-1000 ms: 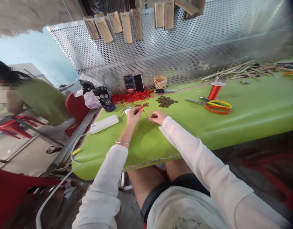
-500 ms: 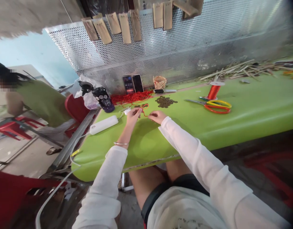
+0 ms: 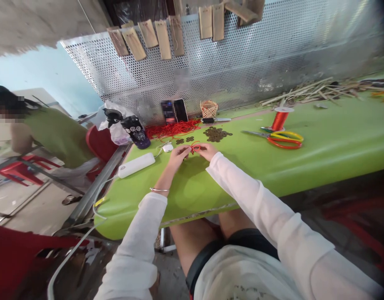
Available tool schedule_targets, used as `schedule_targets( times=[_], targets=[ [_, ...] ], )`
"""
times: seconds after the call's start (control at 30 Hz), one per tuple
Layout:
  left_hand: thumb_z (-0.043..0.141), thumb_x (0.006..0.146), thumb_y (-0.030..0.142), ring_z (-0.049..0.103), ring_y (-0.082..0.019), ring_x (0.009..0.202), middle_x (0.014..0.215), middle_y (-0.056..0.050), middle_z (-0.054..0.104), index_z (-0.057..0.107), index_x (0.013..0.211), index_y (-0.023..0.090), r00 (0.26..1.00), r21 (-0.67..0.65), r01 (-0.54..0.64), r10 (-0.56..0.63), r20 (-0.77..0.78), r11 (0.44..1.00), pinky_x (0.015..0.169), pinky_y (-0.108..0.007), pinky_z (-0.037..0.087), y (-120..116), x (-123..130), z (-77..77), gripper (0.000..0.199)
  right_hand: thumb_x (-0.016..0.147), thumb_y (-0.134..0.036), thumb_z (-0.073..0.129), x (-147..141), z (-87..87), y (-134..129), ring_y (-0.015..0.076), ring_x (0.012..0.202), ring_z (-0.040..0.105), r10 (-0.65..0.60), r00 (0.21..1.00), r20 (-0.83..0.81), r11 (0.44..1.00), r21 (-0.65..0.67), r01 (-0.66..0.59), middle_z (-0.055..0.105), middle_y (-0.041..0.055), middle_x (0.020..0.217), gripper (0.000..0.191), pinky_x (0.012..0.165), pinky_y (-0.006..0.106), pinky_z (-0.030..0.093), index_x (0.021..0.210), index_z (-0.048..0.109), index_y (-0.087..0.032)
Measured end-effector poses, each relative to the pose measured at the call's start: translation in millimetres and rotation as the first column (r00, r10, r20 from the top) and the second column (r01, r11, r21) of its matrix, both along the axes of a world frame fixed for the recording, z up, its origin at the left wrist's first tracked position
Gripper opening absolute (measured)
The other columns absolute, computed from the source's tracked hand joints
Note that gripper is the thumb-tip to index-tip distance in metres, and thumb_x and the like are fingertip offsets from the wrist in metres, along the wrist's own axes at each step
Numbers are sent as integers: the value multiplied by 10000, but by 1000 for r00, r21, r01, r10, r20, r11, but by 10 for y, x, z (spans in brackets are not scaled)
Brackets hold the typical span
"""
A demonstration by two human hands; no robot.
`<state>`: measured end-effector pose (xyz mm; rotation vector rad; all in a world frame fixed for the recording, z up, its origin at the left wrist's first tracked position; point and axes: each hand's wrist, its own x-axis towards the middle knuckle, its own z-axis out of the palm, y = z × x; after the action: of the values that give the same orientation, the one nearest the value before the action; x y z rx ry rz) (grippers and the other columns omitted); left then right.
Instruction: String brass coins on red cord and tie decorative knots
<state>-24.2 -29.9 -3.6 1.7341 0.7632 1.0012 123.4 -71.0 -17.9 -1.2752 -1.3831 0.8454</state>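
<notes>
Between my fingertips is a looped red cord (image 3: 195,147), held just above the green tabletop. My left hand (image 3: 178,156) pinches it from the left, and my right hand (image 3: 207,151) grips it from the right, the two hands close together. Whether a coin is caught in the cord under my left fingers I cannot tell. Just beyond the hands lie two small clusters of coins (image 3: 190,139) and, to the right, a larger pile of dark coins (image 3: 216,134). A heap of red cords (image 3: 175,128) spreads behind them.
Scissors (image 3: 284,138) with yellow and orange handles lie right, by a spool of red thread (image 3: 279,120). A small woven basket (image 3: 208,109), a phone (image 3: 180,111), a tumbler (image 3: 135,131) and a white power strip (image 3: 136,165) stand around. Another person (image 3: 51,129) sits at left.
My hands have come together, the left moving right and slightly nearer me. The cord now loops between both hands, and the coin clusters and white case behind my left hand show more fully.
</notes>
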Motion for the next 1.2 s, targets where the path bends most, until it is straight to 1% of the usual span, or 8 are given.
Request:
schedule_targets(
  times=[0.23, 0.4, 0.47, 0.57, 0.67, 0.8, 0.97, 1.2],
  targets=[
    [699, 663, 376, 492, -85, 473, 586, -2, 614, 642, 735, 146, 1000, -2, -7, 7, -5, 1000, 462, -208, 377, -32, -5, 22, 247, 848, -247, 584, 9, -35, 30, 135, 804, 607, -44, 998, 39, 999, 21, 43, 629, 26, 881, 138, 745, 330, 512, 884, 602, -115],
    [747, 611, 361, 548, -104, 537, 629, -16, 640, 636, 747, 131, 1000, 8, -30, 30, 0, 1000, 507, -218, 431, -37, 11, 16, 289, 827, -252, 606, 22, -8, 17, 180, 973, 564, -135, 984, 115, 988, 86, 125, 609, 47, 981, 136, 860, 400, 463, 853, 604, -119],
    [734, 648, 347, 551, -102, 548, 623, -10, 625, 630, 750, 123, 999, 14, -33, 33, -5, 999, 516, -219, 442, -28, 18, 12, 267, 827, -258, 605, 17, 1, 18, 198, 1027, 539, -169, 975, 142, 983, 103, 155, 593, 56, 1033, 146, 882, 419, 449, 874, 603, -121],
    [645, 781, 293, 554, -91, 579, 674, 2, 602, 605, 796, 107, 999, 12, -27, 28, -30, 1000, 554, -230, 474, -1, 43, -4, 190, 847, -275, 578, 11, 4, 46, 198, 1025, 539, -185, 970, 159, 980, 109, 169, 580, 63, 1068, 176, 876, 418, 454, 944, 594, -129],
    [550, 863, 273, 585, -109, 688, 819, -21, 608, 588, 900, 107, 997, -9, -22, 21, -67, 1000, 628, -273, 510, 43, 125, -32, 174, 868, -295, 548, 53, 1, 103, 175, 939, 572, -152, 977, 148, 987, 79, 141, 586, 60, 1041, 205, 817, 382, 489, 993, 581, -135],
    [527, 875, 298, 597, -158, 841, 1008, -66, 594, 555, 1059, 124, 996, -56, -35, 30, -83, 998, 722, -339, 521, 98, 357, -71, 255, 883, -311, 526, 243, 9, 190, 148, 836, 592, -81, 990, 112, 997, 23, 79, 596, 51, 985, 229, 738, 337, 514, 1021, 569, -134],
    [523, 877, 303, 593, -173, 885, 1058, -77, 581, 540, 1101, 131, 1000, -135, -5, 2, -19, 991, 750, -361, 518, 110, 632, -100, 283, 882, -322, 525, 541, 48, 257, 157, 853, 590, -31, 995, 98, 999, -31, 34, 588, 56, 1011, 251, 733, 338, 516, 1047, 561, -135],
    [527, 875, 297, 590, -177, 897, 1066, -78, 580, 541, 1101, 131, 997, -232, -4, 20, 69, 973, 763, -369, 514, 63, 528, -120, 281, 888, -330, 514, 568, 41, 279, 161, 868, 587, 40, 997, 70, 989, -146, -29, 581, 62, 1038, 265, 741, 344, 517, 1074, 551, -145]
  ],
)
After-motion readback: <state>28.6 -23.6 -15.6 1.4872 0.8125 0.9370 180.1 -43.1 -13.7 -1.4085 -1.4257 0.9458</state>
